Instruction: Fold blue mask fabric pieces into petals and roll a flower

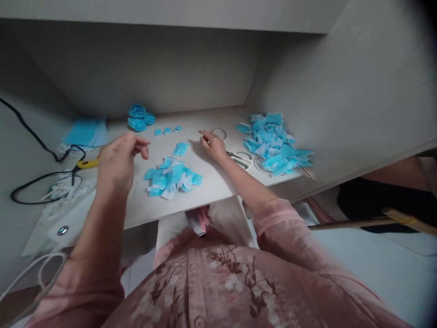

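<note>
Head view: the left hand (pixel 119 155) hovers half-curled, grip unclear through blur; the right hand (pixel 213 145) is loosely open, seemingly empty. Blue fabric pieces (pixel 175 175) lie heaped by the front edge of the counter (pixel 215 184): likely feather-light, soft, easily creased, best pinched at a corner.

This looks like a small craft corner, home or workshop unclear: grey panels (pixel 164 68) enclose a bench (pixel 215 182) bearing scissors (pixel 243 159) near the centre, cut blue pieces (pixel 174 175) lower left of them, and blue rosettes (pixel 137 124) in the upper left.
</note>
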A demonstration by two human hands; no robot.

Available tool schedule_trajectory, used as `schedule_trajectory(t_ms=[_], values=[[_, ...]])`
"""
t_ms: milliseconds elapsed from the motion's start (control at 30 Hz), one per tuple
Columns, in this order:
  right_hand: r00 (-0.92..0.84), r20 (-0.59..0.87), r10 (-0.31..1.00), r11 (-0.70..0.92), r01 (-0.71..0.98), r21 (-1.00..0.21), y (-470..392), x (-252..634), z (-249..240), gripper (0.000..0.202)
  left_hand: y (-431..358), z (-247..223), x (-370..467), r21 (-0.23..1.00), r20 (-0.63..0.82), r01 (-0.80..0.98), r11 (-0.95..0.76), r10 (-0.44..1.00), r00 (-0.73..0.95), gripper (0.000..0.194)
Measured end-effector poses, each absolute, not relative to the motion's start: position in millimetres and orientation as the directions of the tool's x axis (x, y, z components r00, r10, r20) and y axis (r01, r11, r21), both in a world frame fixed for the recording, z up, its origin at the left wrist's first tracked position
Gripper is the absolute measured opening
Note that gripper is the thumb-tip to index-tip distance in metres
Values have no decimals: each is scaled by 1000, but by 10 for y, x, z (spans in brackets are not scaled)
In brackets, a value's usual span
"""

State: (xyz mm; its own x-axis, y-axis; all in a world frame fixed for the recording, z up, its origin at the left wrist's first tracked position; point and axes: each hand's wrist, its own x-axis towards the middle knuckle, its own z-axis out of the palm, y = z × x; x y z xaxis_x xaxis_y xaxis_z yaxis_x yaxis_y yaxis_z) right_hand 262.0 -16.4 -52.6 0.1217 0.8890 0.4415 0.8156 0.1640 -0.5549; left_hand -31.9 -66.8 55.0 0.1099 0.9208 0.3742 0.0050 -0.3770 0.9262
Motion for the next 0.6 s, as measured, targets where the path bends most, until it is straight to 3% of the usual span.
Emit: schedule_trajectory(t_ms=[100,200,300,367,500,600], values=[[5,325,946,147,886,-440,63,2434,-441,41,-276,512,0,924,377,-12,-381,907,188,21],[-16,169,985,86,903,-420,306,2256,-382,36,70,342,178,970,191,91,-227,936,297,23],[-97,111,989,140,859,-493,412,2182,-356,18,289,127,211,977,47,190,-100,962,267,37],[-182,105,978,209,784,-585,388,2214,-337,13,350,38,193,975,26,206,-83,964,264,53],[-265,210,941,300,369,-880,225,2378,-221,18,332,34,190,990,-22,134,-47,880,474,93],[-221,265,938,315,234,-920,97,2457,-77,22,309,86,256,994,-26,102,-35,843,538,90]])
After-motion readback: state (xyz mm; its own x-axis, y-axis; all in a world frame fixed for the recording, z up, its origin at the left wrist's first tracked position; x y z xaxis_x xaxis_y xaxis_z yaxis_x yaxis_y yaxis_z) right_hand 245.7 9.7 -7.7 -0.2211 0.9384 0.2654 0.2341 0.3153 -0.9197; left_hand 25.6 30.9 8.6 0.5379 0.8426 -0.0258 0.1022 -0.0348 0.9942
